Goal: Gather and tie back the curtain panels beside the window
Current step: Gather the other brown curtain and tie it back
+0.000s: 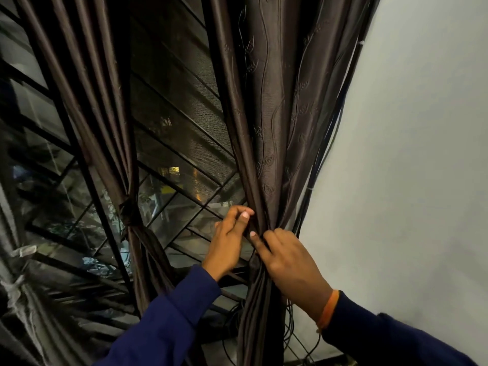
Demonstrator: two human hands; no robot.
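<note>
A dark brown curtain panel hangs at the right of the window, bunched narrow at waist height. My left hand pinches its left edge between thumb and fingers. My right hand, with an orange band on the wrist, presses and grips the gathered folds from the right side. A second brown panel hangs left of it, knotted on itself at a tie in the middle, with its tail falling below.
A window with a dark metal grille and mesh fills the space between the panels. Black cables run down the white wall right beside the curtain and coil near the floor. A pale tied curtain hangs at far left.
</note>
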